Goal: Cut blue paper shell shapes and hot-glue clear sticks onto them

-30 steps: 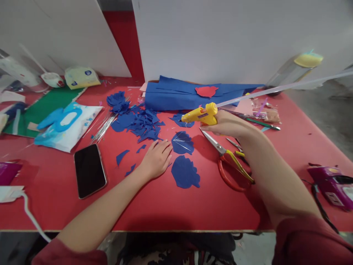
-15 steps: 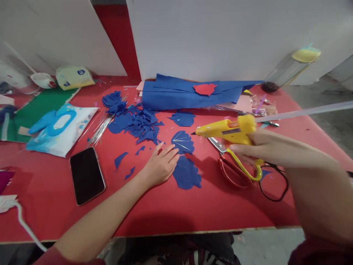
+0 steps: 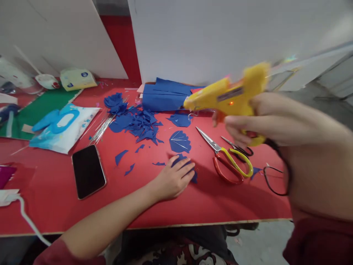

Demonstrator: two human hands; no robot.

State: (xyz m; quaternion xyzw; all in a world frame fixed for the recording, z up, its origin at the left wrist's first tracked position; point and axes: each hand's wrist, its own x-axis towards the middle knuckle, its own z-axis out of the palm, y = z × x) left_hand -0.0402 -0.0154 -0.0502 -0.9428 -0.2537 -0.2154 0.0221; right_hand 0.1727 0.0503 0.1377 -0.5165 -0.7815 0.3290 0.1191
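Observation:
My left hand (image 3: pixel 176 178) lies flat, fingers spread, over a blue cut-out piece (image 3: pixel 194 177) that it mostly covers. Just beyond it rests a scalloped blue piece (image 3: pixel 179 142) with thin wires fanned across it. Another blue cut-out (image 3: pixel 180 119) lies farther back. My right hand (image 3: pixel 261 121) grips a yellow hot glue gun (image 3: pixel 220 96), raised above the table, nozzle pointing left. A small orange light glows on its side, and a glue strand hangs near the nozzle. Below it lie large scissors (image 3: pixel 217 147) with one red and one yellow handle.
Left of the hands are a phone (image 3: pixel 88 172), a wipes pack (image 3: pixel 64 127), thin wires (image 3: pixel 102 129) and blue scraps (image 3: pixel 143 125). A blue sheet (image 3: pixel 162 96) lies at the back. Smaller dark scissors (image 3: pixel 238 147) and the gun's black cord (image 3: pixel 271 189) are at the right.
My left hand has shifted right and nearer, from beside the wired piece onto the nearer blue piece. My right hand has lifted the glue gun up, away from the table.

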